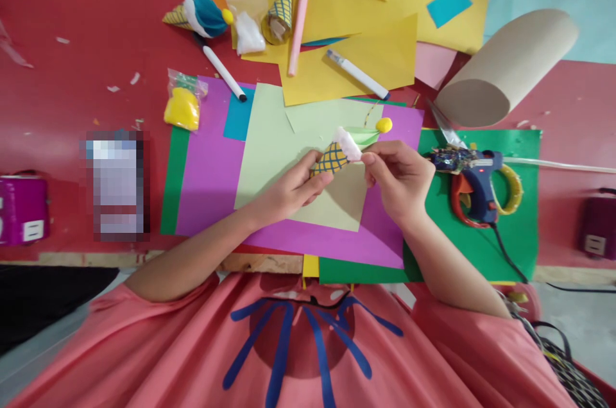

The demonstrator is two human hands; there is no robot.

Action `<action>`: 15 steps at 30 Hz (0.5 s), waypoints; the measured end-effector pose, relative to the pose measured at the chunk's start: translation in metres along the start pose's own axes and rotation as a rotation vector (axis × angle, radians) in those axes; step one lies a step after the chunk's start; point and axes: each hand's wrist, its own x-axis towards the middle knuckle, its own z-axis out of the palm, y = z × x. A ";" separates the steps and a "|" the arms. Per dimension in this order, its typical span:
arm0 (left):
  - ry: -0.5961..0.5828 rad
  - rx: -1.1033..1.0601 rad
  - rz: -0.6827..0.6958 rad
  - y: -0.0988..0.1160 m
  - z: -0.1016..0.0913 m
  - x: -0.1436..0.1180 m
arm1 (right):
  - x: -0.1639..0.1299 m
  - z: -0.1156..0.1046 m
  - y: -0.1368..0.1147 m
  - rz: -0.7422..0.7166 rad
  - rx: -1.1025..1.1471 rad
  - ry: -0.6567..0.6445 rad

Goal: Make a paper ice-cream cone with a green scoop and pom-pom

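My left hand [301,185] is closed round a small paper ice cream cone [329,160], yellow with a blue criss-cross pattern. White fluffy clay [348,142] rings the cone's wide end, which points up and to the right. Behind the ring a pale green piece [364,136] sticks out, tipped by a yellow ball [384,125]. With thumb and fingertips together, my right hand [397,177] pinches at the right edge of the white ring. Beneath both hands lie a pale green sheet [269,138] and a purple sheet [202,170].
A blue glue gun [481,170] and scissors [469,203] lie at right on green paper [520,241], below a cardboard tube [510,68]. Beyond are markers [224,72], a finished blue-topped cone [206,13], another cone [280,13] and bagged yellow clay [183,108].
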 end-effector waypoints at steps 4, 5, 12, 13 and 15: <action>0.201 0.261 0.114 -0.002 0.001 -0.003 | -0.002 0.000 0.002 -0.086 -0.002 0.069; 0.240 0.316 0.133 -0.002 0.001 -0.003 | -0.003 0.000 0.003 -0.119 0.004 0.080; 0.326 0.464 0.159 -0.003 0.002 -0.003 | -0.009 0.000 0.004 -0.258 -0.159 -0.030; 0.342 0.478 0.166 -0.003 0.003 -0.003 | -0.010 0.000 0.004 -0.271 -0.170 -0.037; 0.369 0.507 0.170 -0.002 0.003 -0.003 | -0.009 0.000 0.003 -0.291 -0.199 -0.042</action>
